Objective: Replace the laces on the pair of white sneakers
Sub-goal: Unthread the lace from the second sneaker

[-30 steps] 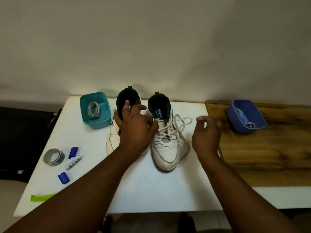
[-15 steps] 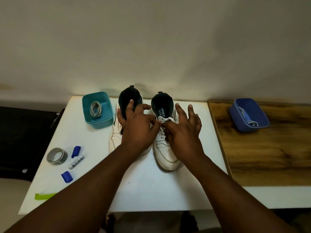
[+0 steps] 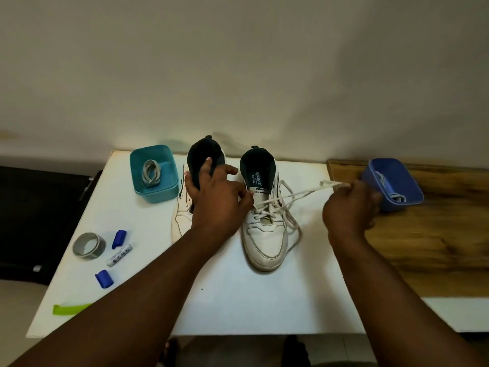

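Two white sneakers stand side by side on the white table (image 3: 211, 300), toes towards me. My left hand (image 3: 215, 197) lies over the left sneaker (image 3: 182, 215), fingers at its dark collar and thumb against the tongue edge of the right sneaker (image 3: 266, 234). My right hand (image 3: 349, 207) pinches the white lace (image 3: 296, 193) and holds it stretched out to the right of the right sneaker. Slack loops of that lace hang beside the shoe. A coiled grey lace (image 3: 150, 173) lies in the teal tub (image 3: 137, 178).
A blue tub (image 3: 407, 193) holding another lace sits on the wooden board (image 3: 423, 234) at the right. On the table's left lie a grey tape roll (image 3: 88, 246), a marker (image 3: 119, 255), two blue caps and a green strip (image 3: 71, 309). A wall stands behind.
My right hand left the right sneaker's eyelets and swung out to the right, drawing a length of lace with it. My left hand stayed on the shoes.
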{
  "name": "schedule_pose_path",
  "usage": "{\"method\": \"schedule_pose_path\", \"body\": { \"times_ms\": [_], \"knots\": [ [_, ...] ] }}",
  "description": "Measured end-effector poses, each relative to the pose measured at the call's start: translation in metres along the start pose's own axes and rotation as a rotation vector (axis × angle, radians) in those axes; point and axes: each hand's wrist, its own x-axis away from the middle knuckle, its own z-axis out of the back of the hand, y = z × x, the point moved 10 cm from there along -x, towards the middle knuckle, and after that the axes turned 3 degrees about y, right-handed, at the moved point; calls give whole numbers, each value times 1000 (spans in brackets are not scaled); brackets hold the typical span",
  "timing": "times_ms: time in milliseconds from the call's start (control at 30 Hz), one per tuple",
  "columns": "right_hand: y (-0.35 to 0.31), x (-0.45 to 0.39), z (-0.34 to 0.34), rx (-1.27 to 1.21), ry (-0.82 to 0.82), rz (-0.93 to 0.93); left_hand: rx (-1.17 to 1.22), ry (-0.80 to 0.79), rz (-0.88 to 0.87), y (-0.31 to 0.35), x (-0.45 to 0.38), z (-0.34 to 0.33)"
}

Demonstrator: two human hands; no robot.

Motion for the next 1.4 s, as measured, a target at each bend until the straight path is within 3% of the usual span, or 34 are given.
{"method": "schedule_pose_path", "body": {
  "times_ms": [33, 67, 133, 200, 233, 300, 367, 433, 500, 600, 667, 800, 967, 1067, 1167, 1267, 1333, 1400],
  "knots": [
    [11, 0, -2, -44, -6, -94, 3, 2, 0, 0, 0, 0],
    [9, 4, -2, -83, 6, -62, 5, 5, 2, 0, 0, -1],
    [-34, 30, -5, -143, -6, 359, 1, 9, 2, 0, 0, -1],
    [-77, 77, -30, -27, -192, 800, -1, 5, 5, -1, -1, -2],
    [-86, 99, -46, 94, -276, 937, -1, 3, 7, -1, -1, -2],
    [-83, 122, -68, 259, -362, 998, 8, 4, 4, -4, 0, -2],
    [-80, 117, -66, 228, -353, 940, 19, 4, 2, -5, 0, -2],
    [-73, 90, -48, 165, -191, 870, 18, 5, 9, -5, -1, -1],
    [-55, 46, -23, 46, -68, 610, 15, 3, 23, -3, -1, -1],
    [-15, 16, -16, -107, -80, 143, 6, -7, 32, -1, -1, -1],
    [0, 15, -20, -148, -96, -14, -6, -14, 32, -1, 0, -1],
    [27, 4, -19, -450, -109, -271, -38, -9, 38, -2, 0, -2],
    [39, 3, -26, -430, -144, -364, -39, 9, 62, -6, 1, 1],
    [12, 20, -34, -246, -165, -149, -78, 58, 37, 2, 5, 4],
    [-46, 50, -37, -269, -295, 384, -124, 60, -38, 16, 10, 2],
    [-79, 91, -52, 92, -376, 881, -212, -3, -170, 31, 12, -5],
    [-75, 100, -65, 267, -414, 954, -235, -71, -179, 32, 14, -10],
    [-71, 99, -66, 221, -456, 928, -230, -102, -161, 29, 13, -13]
  ]
}}
